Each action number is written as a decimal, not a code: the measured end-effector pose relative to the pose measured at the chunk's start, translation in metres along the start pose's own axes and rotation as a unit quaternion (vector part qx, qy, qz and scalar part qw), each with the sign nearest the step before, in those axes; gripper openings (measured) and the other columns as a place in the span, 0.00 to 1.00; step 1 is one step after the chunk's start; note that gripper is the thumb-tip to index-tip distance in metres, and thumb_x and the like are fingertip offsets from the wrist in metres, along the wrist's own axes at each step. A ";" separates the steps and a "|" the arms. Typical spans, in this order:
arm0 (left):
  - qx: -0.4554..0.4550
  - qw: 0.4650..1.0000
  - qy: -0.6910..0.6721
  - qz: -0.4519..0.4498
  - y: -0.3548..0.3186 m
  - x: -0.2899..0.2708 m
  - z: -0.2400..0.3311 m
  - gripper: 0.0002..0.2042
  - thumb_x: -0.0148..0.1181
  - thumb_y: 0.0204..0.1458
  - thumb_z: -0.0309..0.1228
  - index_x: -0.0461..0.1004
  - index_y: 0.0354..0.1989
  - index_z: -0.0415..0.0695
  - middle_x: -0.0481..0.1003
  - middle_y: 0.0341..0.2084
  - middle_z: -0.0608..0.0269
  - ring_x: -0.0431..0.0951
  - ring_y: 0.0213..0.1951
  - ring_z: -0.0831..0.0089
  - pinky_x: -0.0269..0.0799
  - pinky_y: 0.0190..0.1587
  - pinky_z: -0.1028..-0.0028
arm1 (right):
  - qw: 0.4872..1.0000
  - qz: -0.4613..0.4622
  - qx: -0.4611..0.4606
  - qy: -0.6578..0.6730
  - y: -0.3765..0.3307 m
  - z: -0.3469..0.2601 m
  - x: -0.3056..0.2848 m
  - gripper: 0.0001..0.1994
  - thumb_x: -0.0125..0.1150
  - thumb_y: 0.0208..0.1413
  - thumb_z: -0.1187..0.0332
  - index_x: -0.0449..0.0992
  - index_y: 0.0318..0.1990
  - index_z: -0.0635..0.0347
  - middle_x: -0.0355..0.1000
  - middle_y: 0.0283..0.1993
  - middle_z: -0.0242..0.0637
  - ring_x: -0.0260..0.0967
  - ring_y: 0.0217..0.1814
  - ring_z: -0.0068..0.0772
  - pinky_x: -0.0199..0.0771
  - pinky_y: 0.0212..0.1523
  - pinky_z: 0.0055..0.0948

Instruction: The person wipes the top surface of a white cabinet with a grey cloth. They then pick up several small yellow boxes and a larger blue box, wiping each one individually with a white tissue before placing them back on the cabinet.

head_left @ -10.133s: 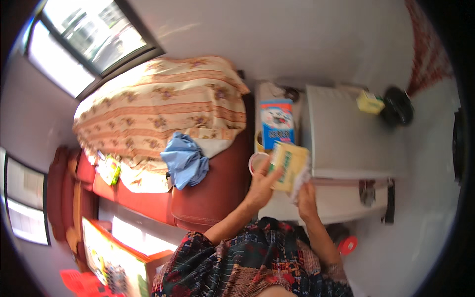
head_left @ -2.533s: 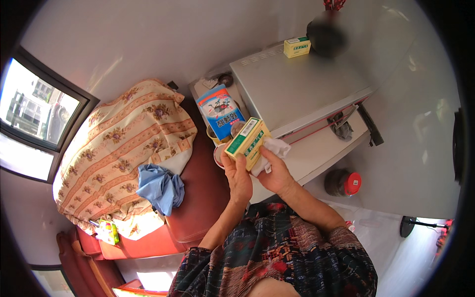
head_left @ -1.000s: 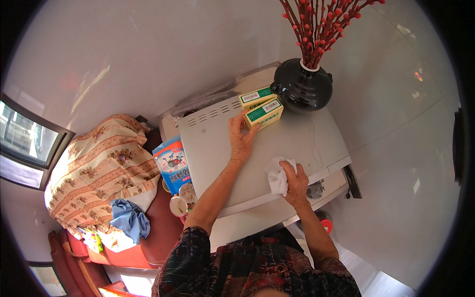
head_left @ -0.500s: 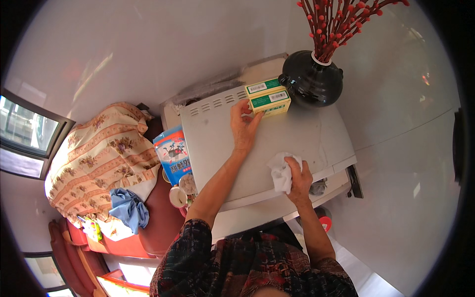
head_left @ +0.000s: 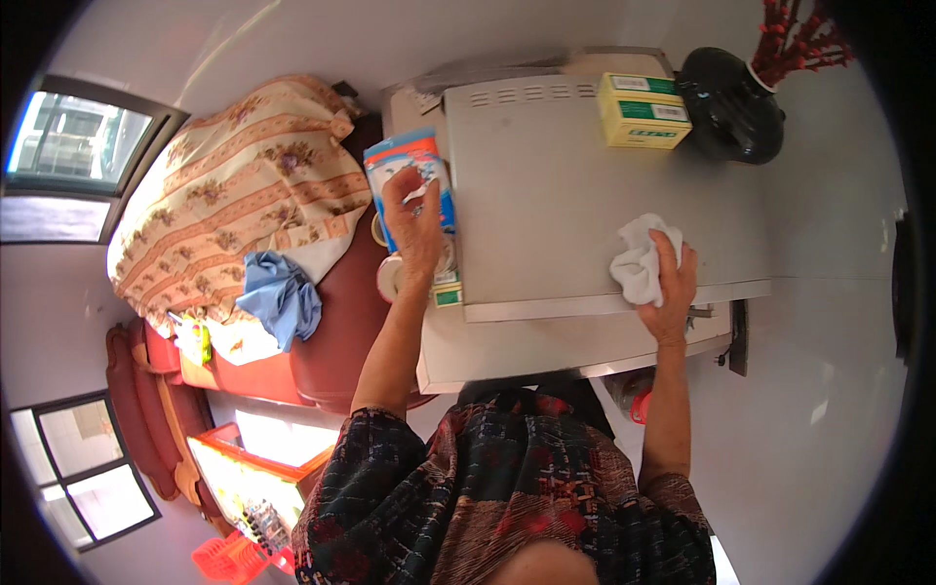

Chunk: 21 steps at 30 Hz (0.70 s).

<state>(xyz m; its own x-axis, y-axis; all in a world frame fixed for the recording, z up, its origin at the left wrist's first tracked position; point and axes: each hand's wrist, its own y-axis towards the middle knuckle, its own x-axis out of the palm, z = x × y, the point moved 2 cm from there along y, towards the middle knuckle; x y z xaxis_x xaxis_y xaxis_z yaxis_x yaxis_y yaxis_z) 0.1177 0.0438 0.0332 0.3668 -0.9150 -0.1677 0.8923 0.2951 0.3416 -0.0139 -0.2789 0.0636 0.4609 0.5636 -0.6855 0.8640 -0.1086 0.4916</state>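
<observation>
Cloth (head_left: 639, 265), white and bunched, is in the right hand (head_left: 673, 290), near the front right corner of the grey box (head_left: 546, 205). The fingers are clamped on it. The hand hides its right side, and I can't tell if all of it touches the box. It is longest from front to back, but its folds make no clear tip.

Near the left edge of the table (head_left: 507, 358), the left wrist hides part of a cup (head_left: 389, 279). On the wrist's other side, only the end of a small green and yellow pack (head_left: 448, 294) shows clearly.

A bit farther, the left hand (head_left: 417, 236) is over a blue bag (head_left: 405, 148). Its thumb and fingers are apart. I can't tell if they touch the bag. The hand covers the bag's middle and front. The bag's long side runs front to back, and its back end leans left.

Farthest, two yellow boxes (head_left: 643, 124) stand together by the back right corner, long sides going left to right. The front one hides much of the other. Just right of them is a black vase (head_left: 726, 107) with red twigs (head_left: 804, 44), cut off at the top.
</observation>
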 end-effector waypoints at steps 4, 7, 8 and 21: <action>-0.059 0.991 0.113 0.038 -0.031 -0.090 -0.046 0.12 0.61 0.48 0.27 0.71 0.41 0.38 0.71 0.36 0.60 0.72 0.38 0.72 0.69 0.41 0.73 | 0.998 -0.058 0.007 -0.012 -0.009 0.006 0.003 0.30 0.58 0.44 0.58 0.66 0.58 0.51 0.60 0.52 0.43 0.57 0.50 0.47 0.57 0.50 0.41; -0.066 0.978 0.179 0.081 -0.065 -0.131 -0.073 0.12 0.61 0.47 0.26 0.71 0.40 0.38 0.70 0.34 0.60 0.71 0.35 0.70 0.69 0.40 0.72 | 0.994 -0.062 0.029 -0.090 -0.018 0.003 0.015 0.27 0.53 0.48 0.60 0.66 0.59 0.43 0.58 0.56 0.39 0.55 0.54 0.43 0.51 0.52 0.40; -0.043 0.966 0.243 0.075 -0.077 -0.136 -0.070 0.11 0.60 0.47 0.25 0.71 0.39 0.38 0.69 0.32 0.59 0.71 0.32 0.70 0.68 0.38 0.72 | 0.991 -0.055 0.023 -0.117 -0.020 0.000 0.018 0.27 0.53 0.48 0.60 0.66 0.60 0.43 0.58 0.56 0.39 0.55 0.54 0.43 0.51 0.51 0.41; 0.029 0.896 0.350 -0.272 -0.190 -0.083 -0.116 0.27 0.59 0.39 0.20 0.62 0.53 0.37 0.63 0.48 0.49 0.62 0.51 0.52 0.61 0.53 0.64 | 0.967 -0.035 0.041 -0.248 -0.028 -0.007 0.031 0.28 0.55 0.45 0.63 0.65 0.59 0.37 0.57 0.57 0.37 0.53 0.58 0.43 0.50 0.51 0.42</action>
<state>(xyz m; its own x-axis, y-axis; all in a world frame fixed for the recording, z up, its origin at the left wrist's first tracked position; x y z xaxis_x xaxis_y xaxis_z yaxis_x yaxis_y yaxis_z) -0.0514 0.0952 -0.1249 -0.0249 -0.5171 -0.8555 0.9816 -0.1748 0.0771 -0.0251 -0.2528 0.0326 0.4243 0.1111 -0.8987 0.9001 -0.1605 0.4051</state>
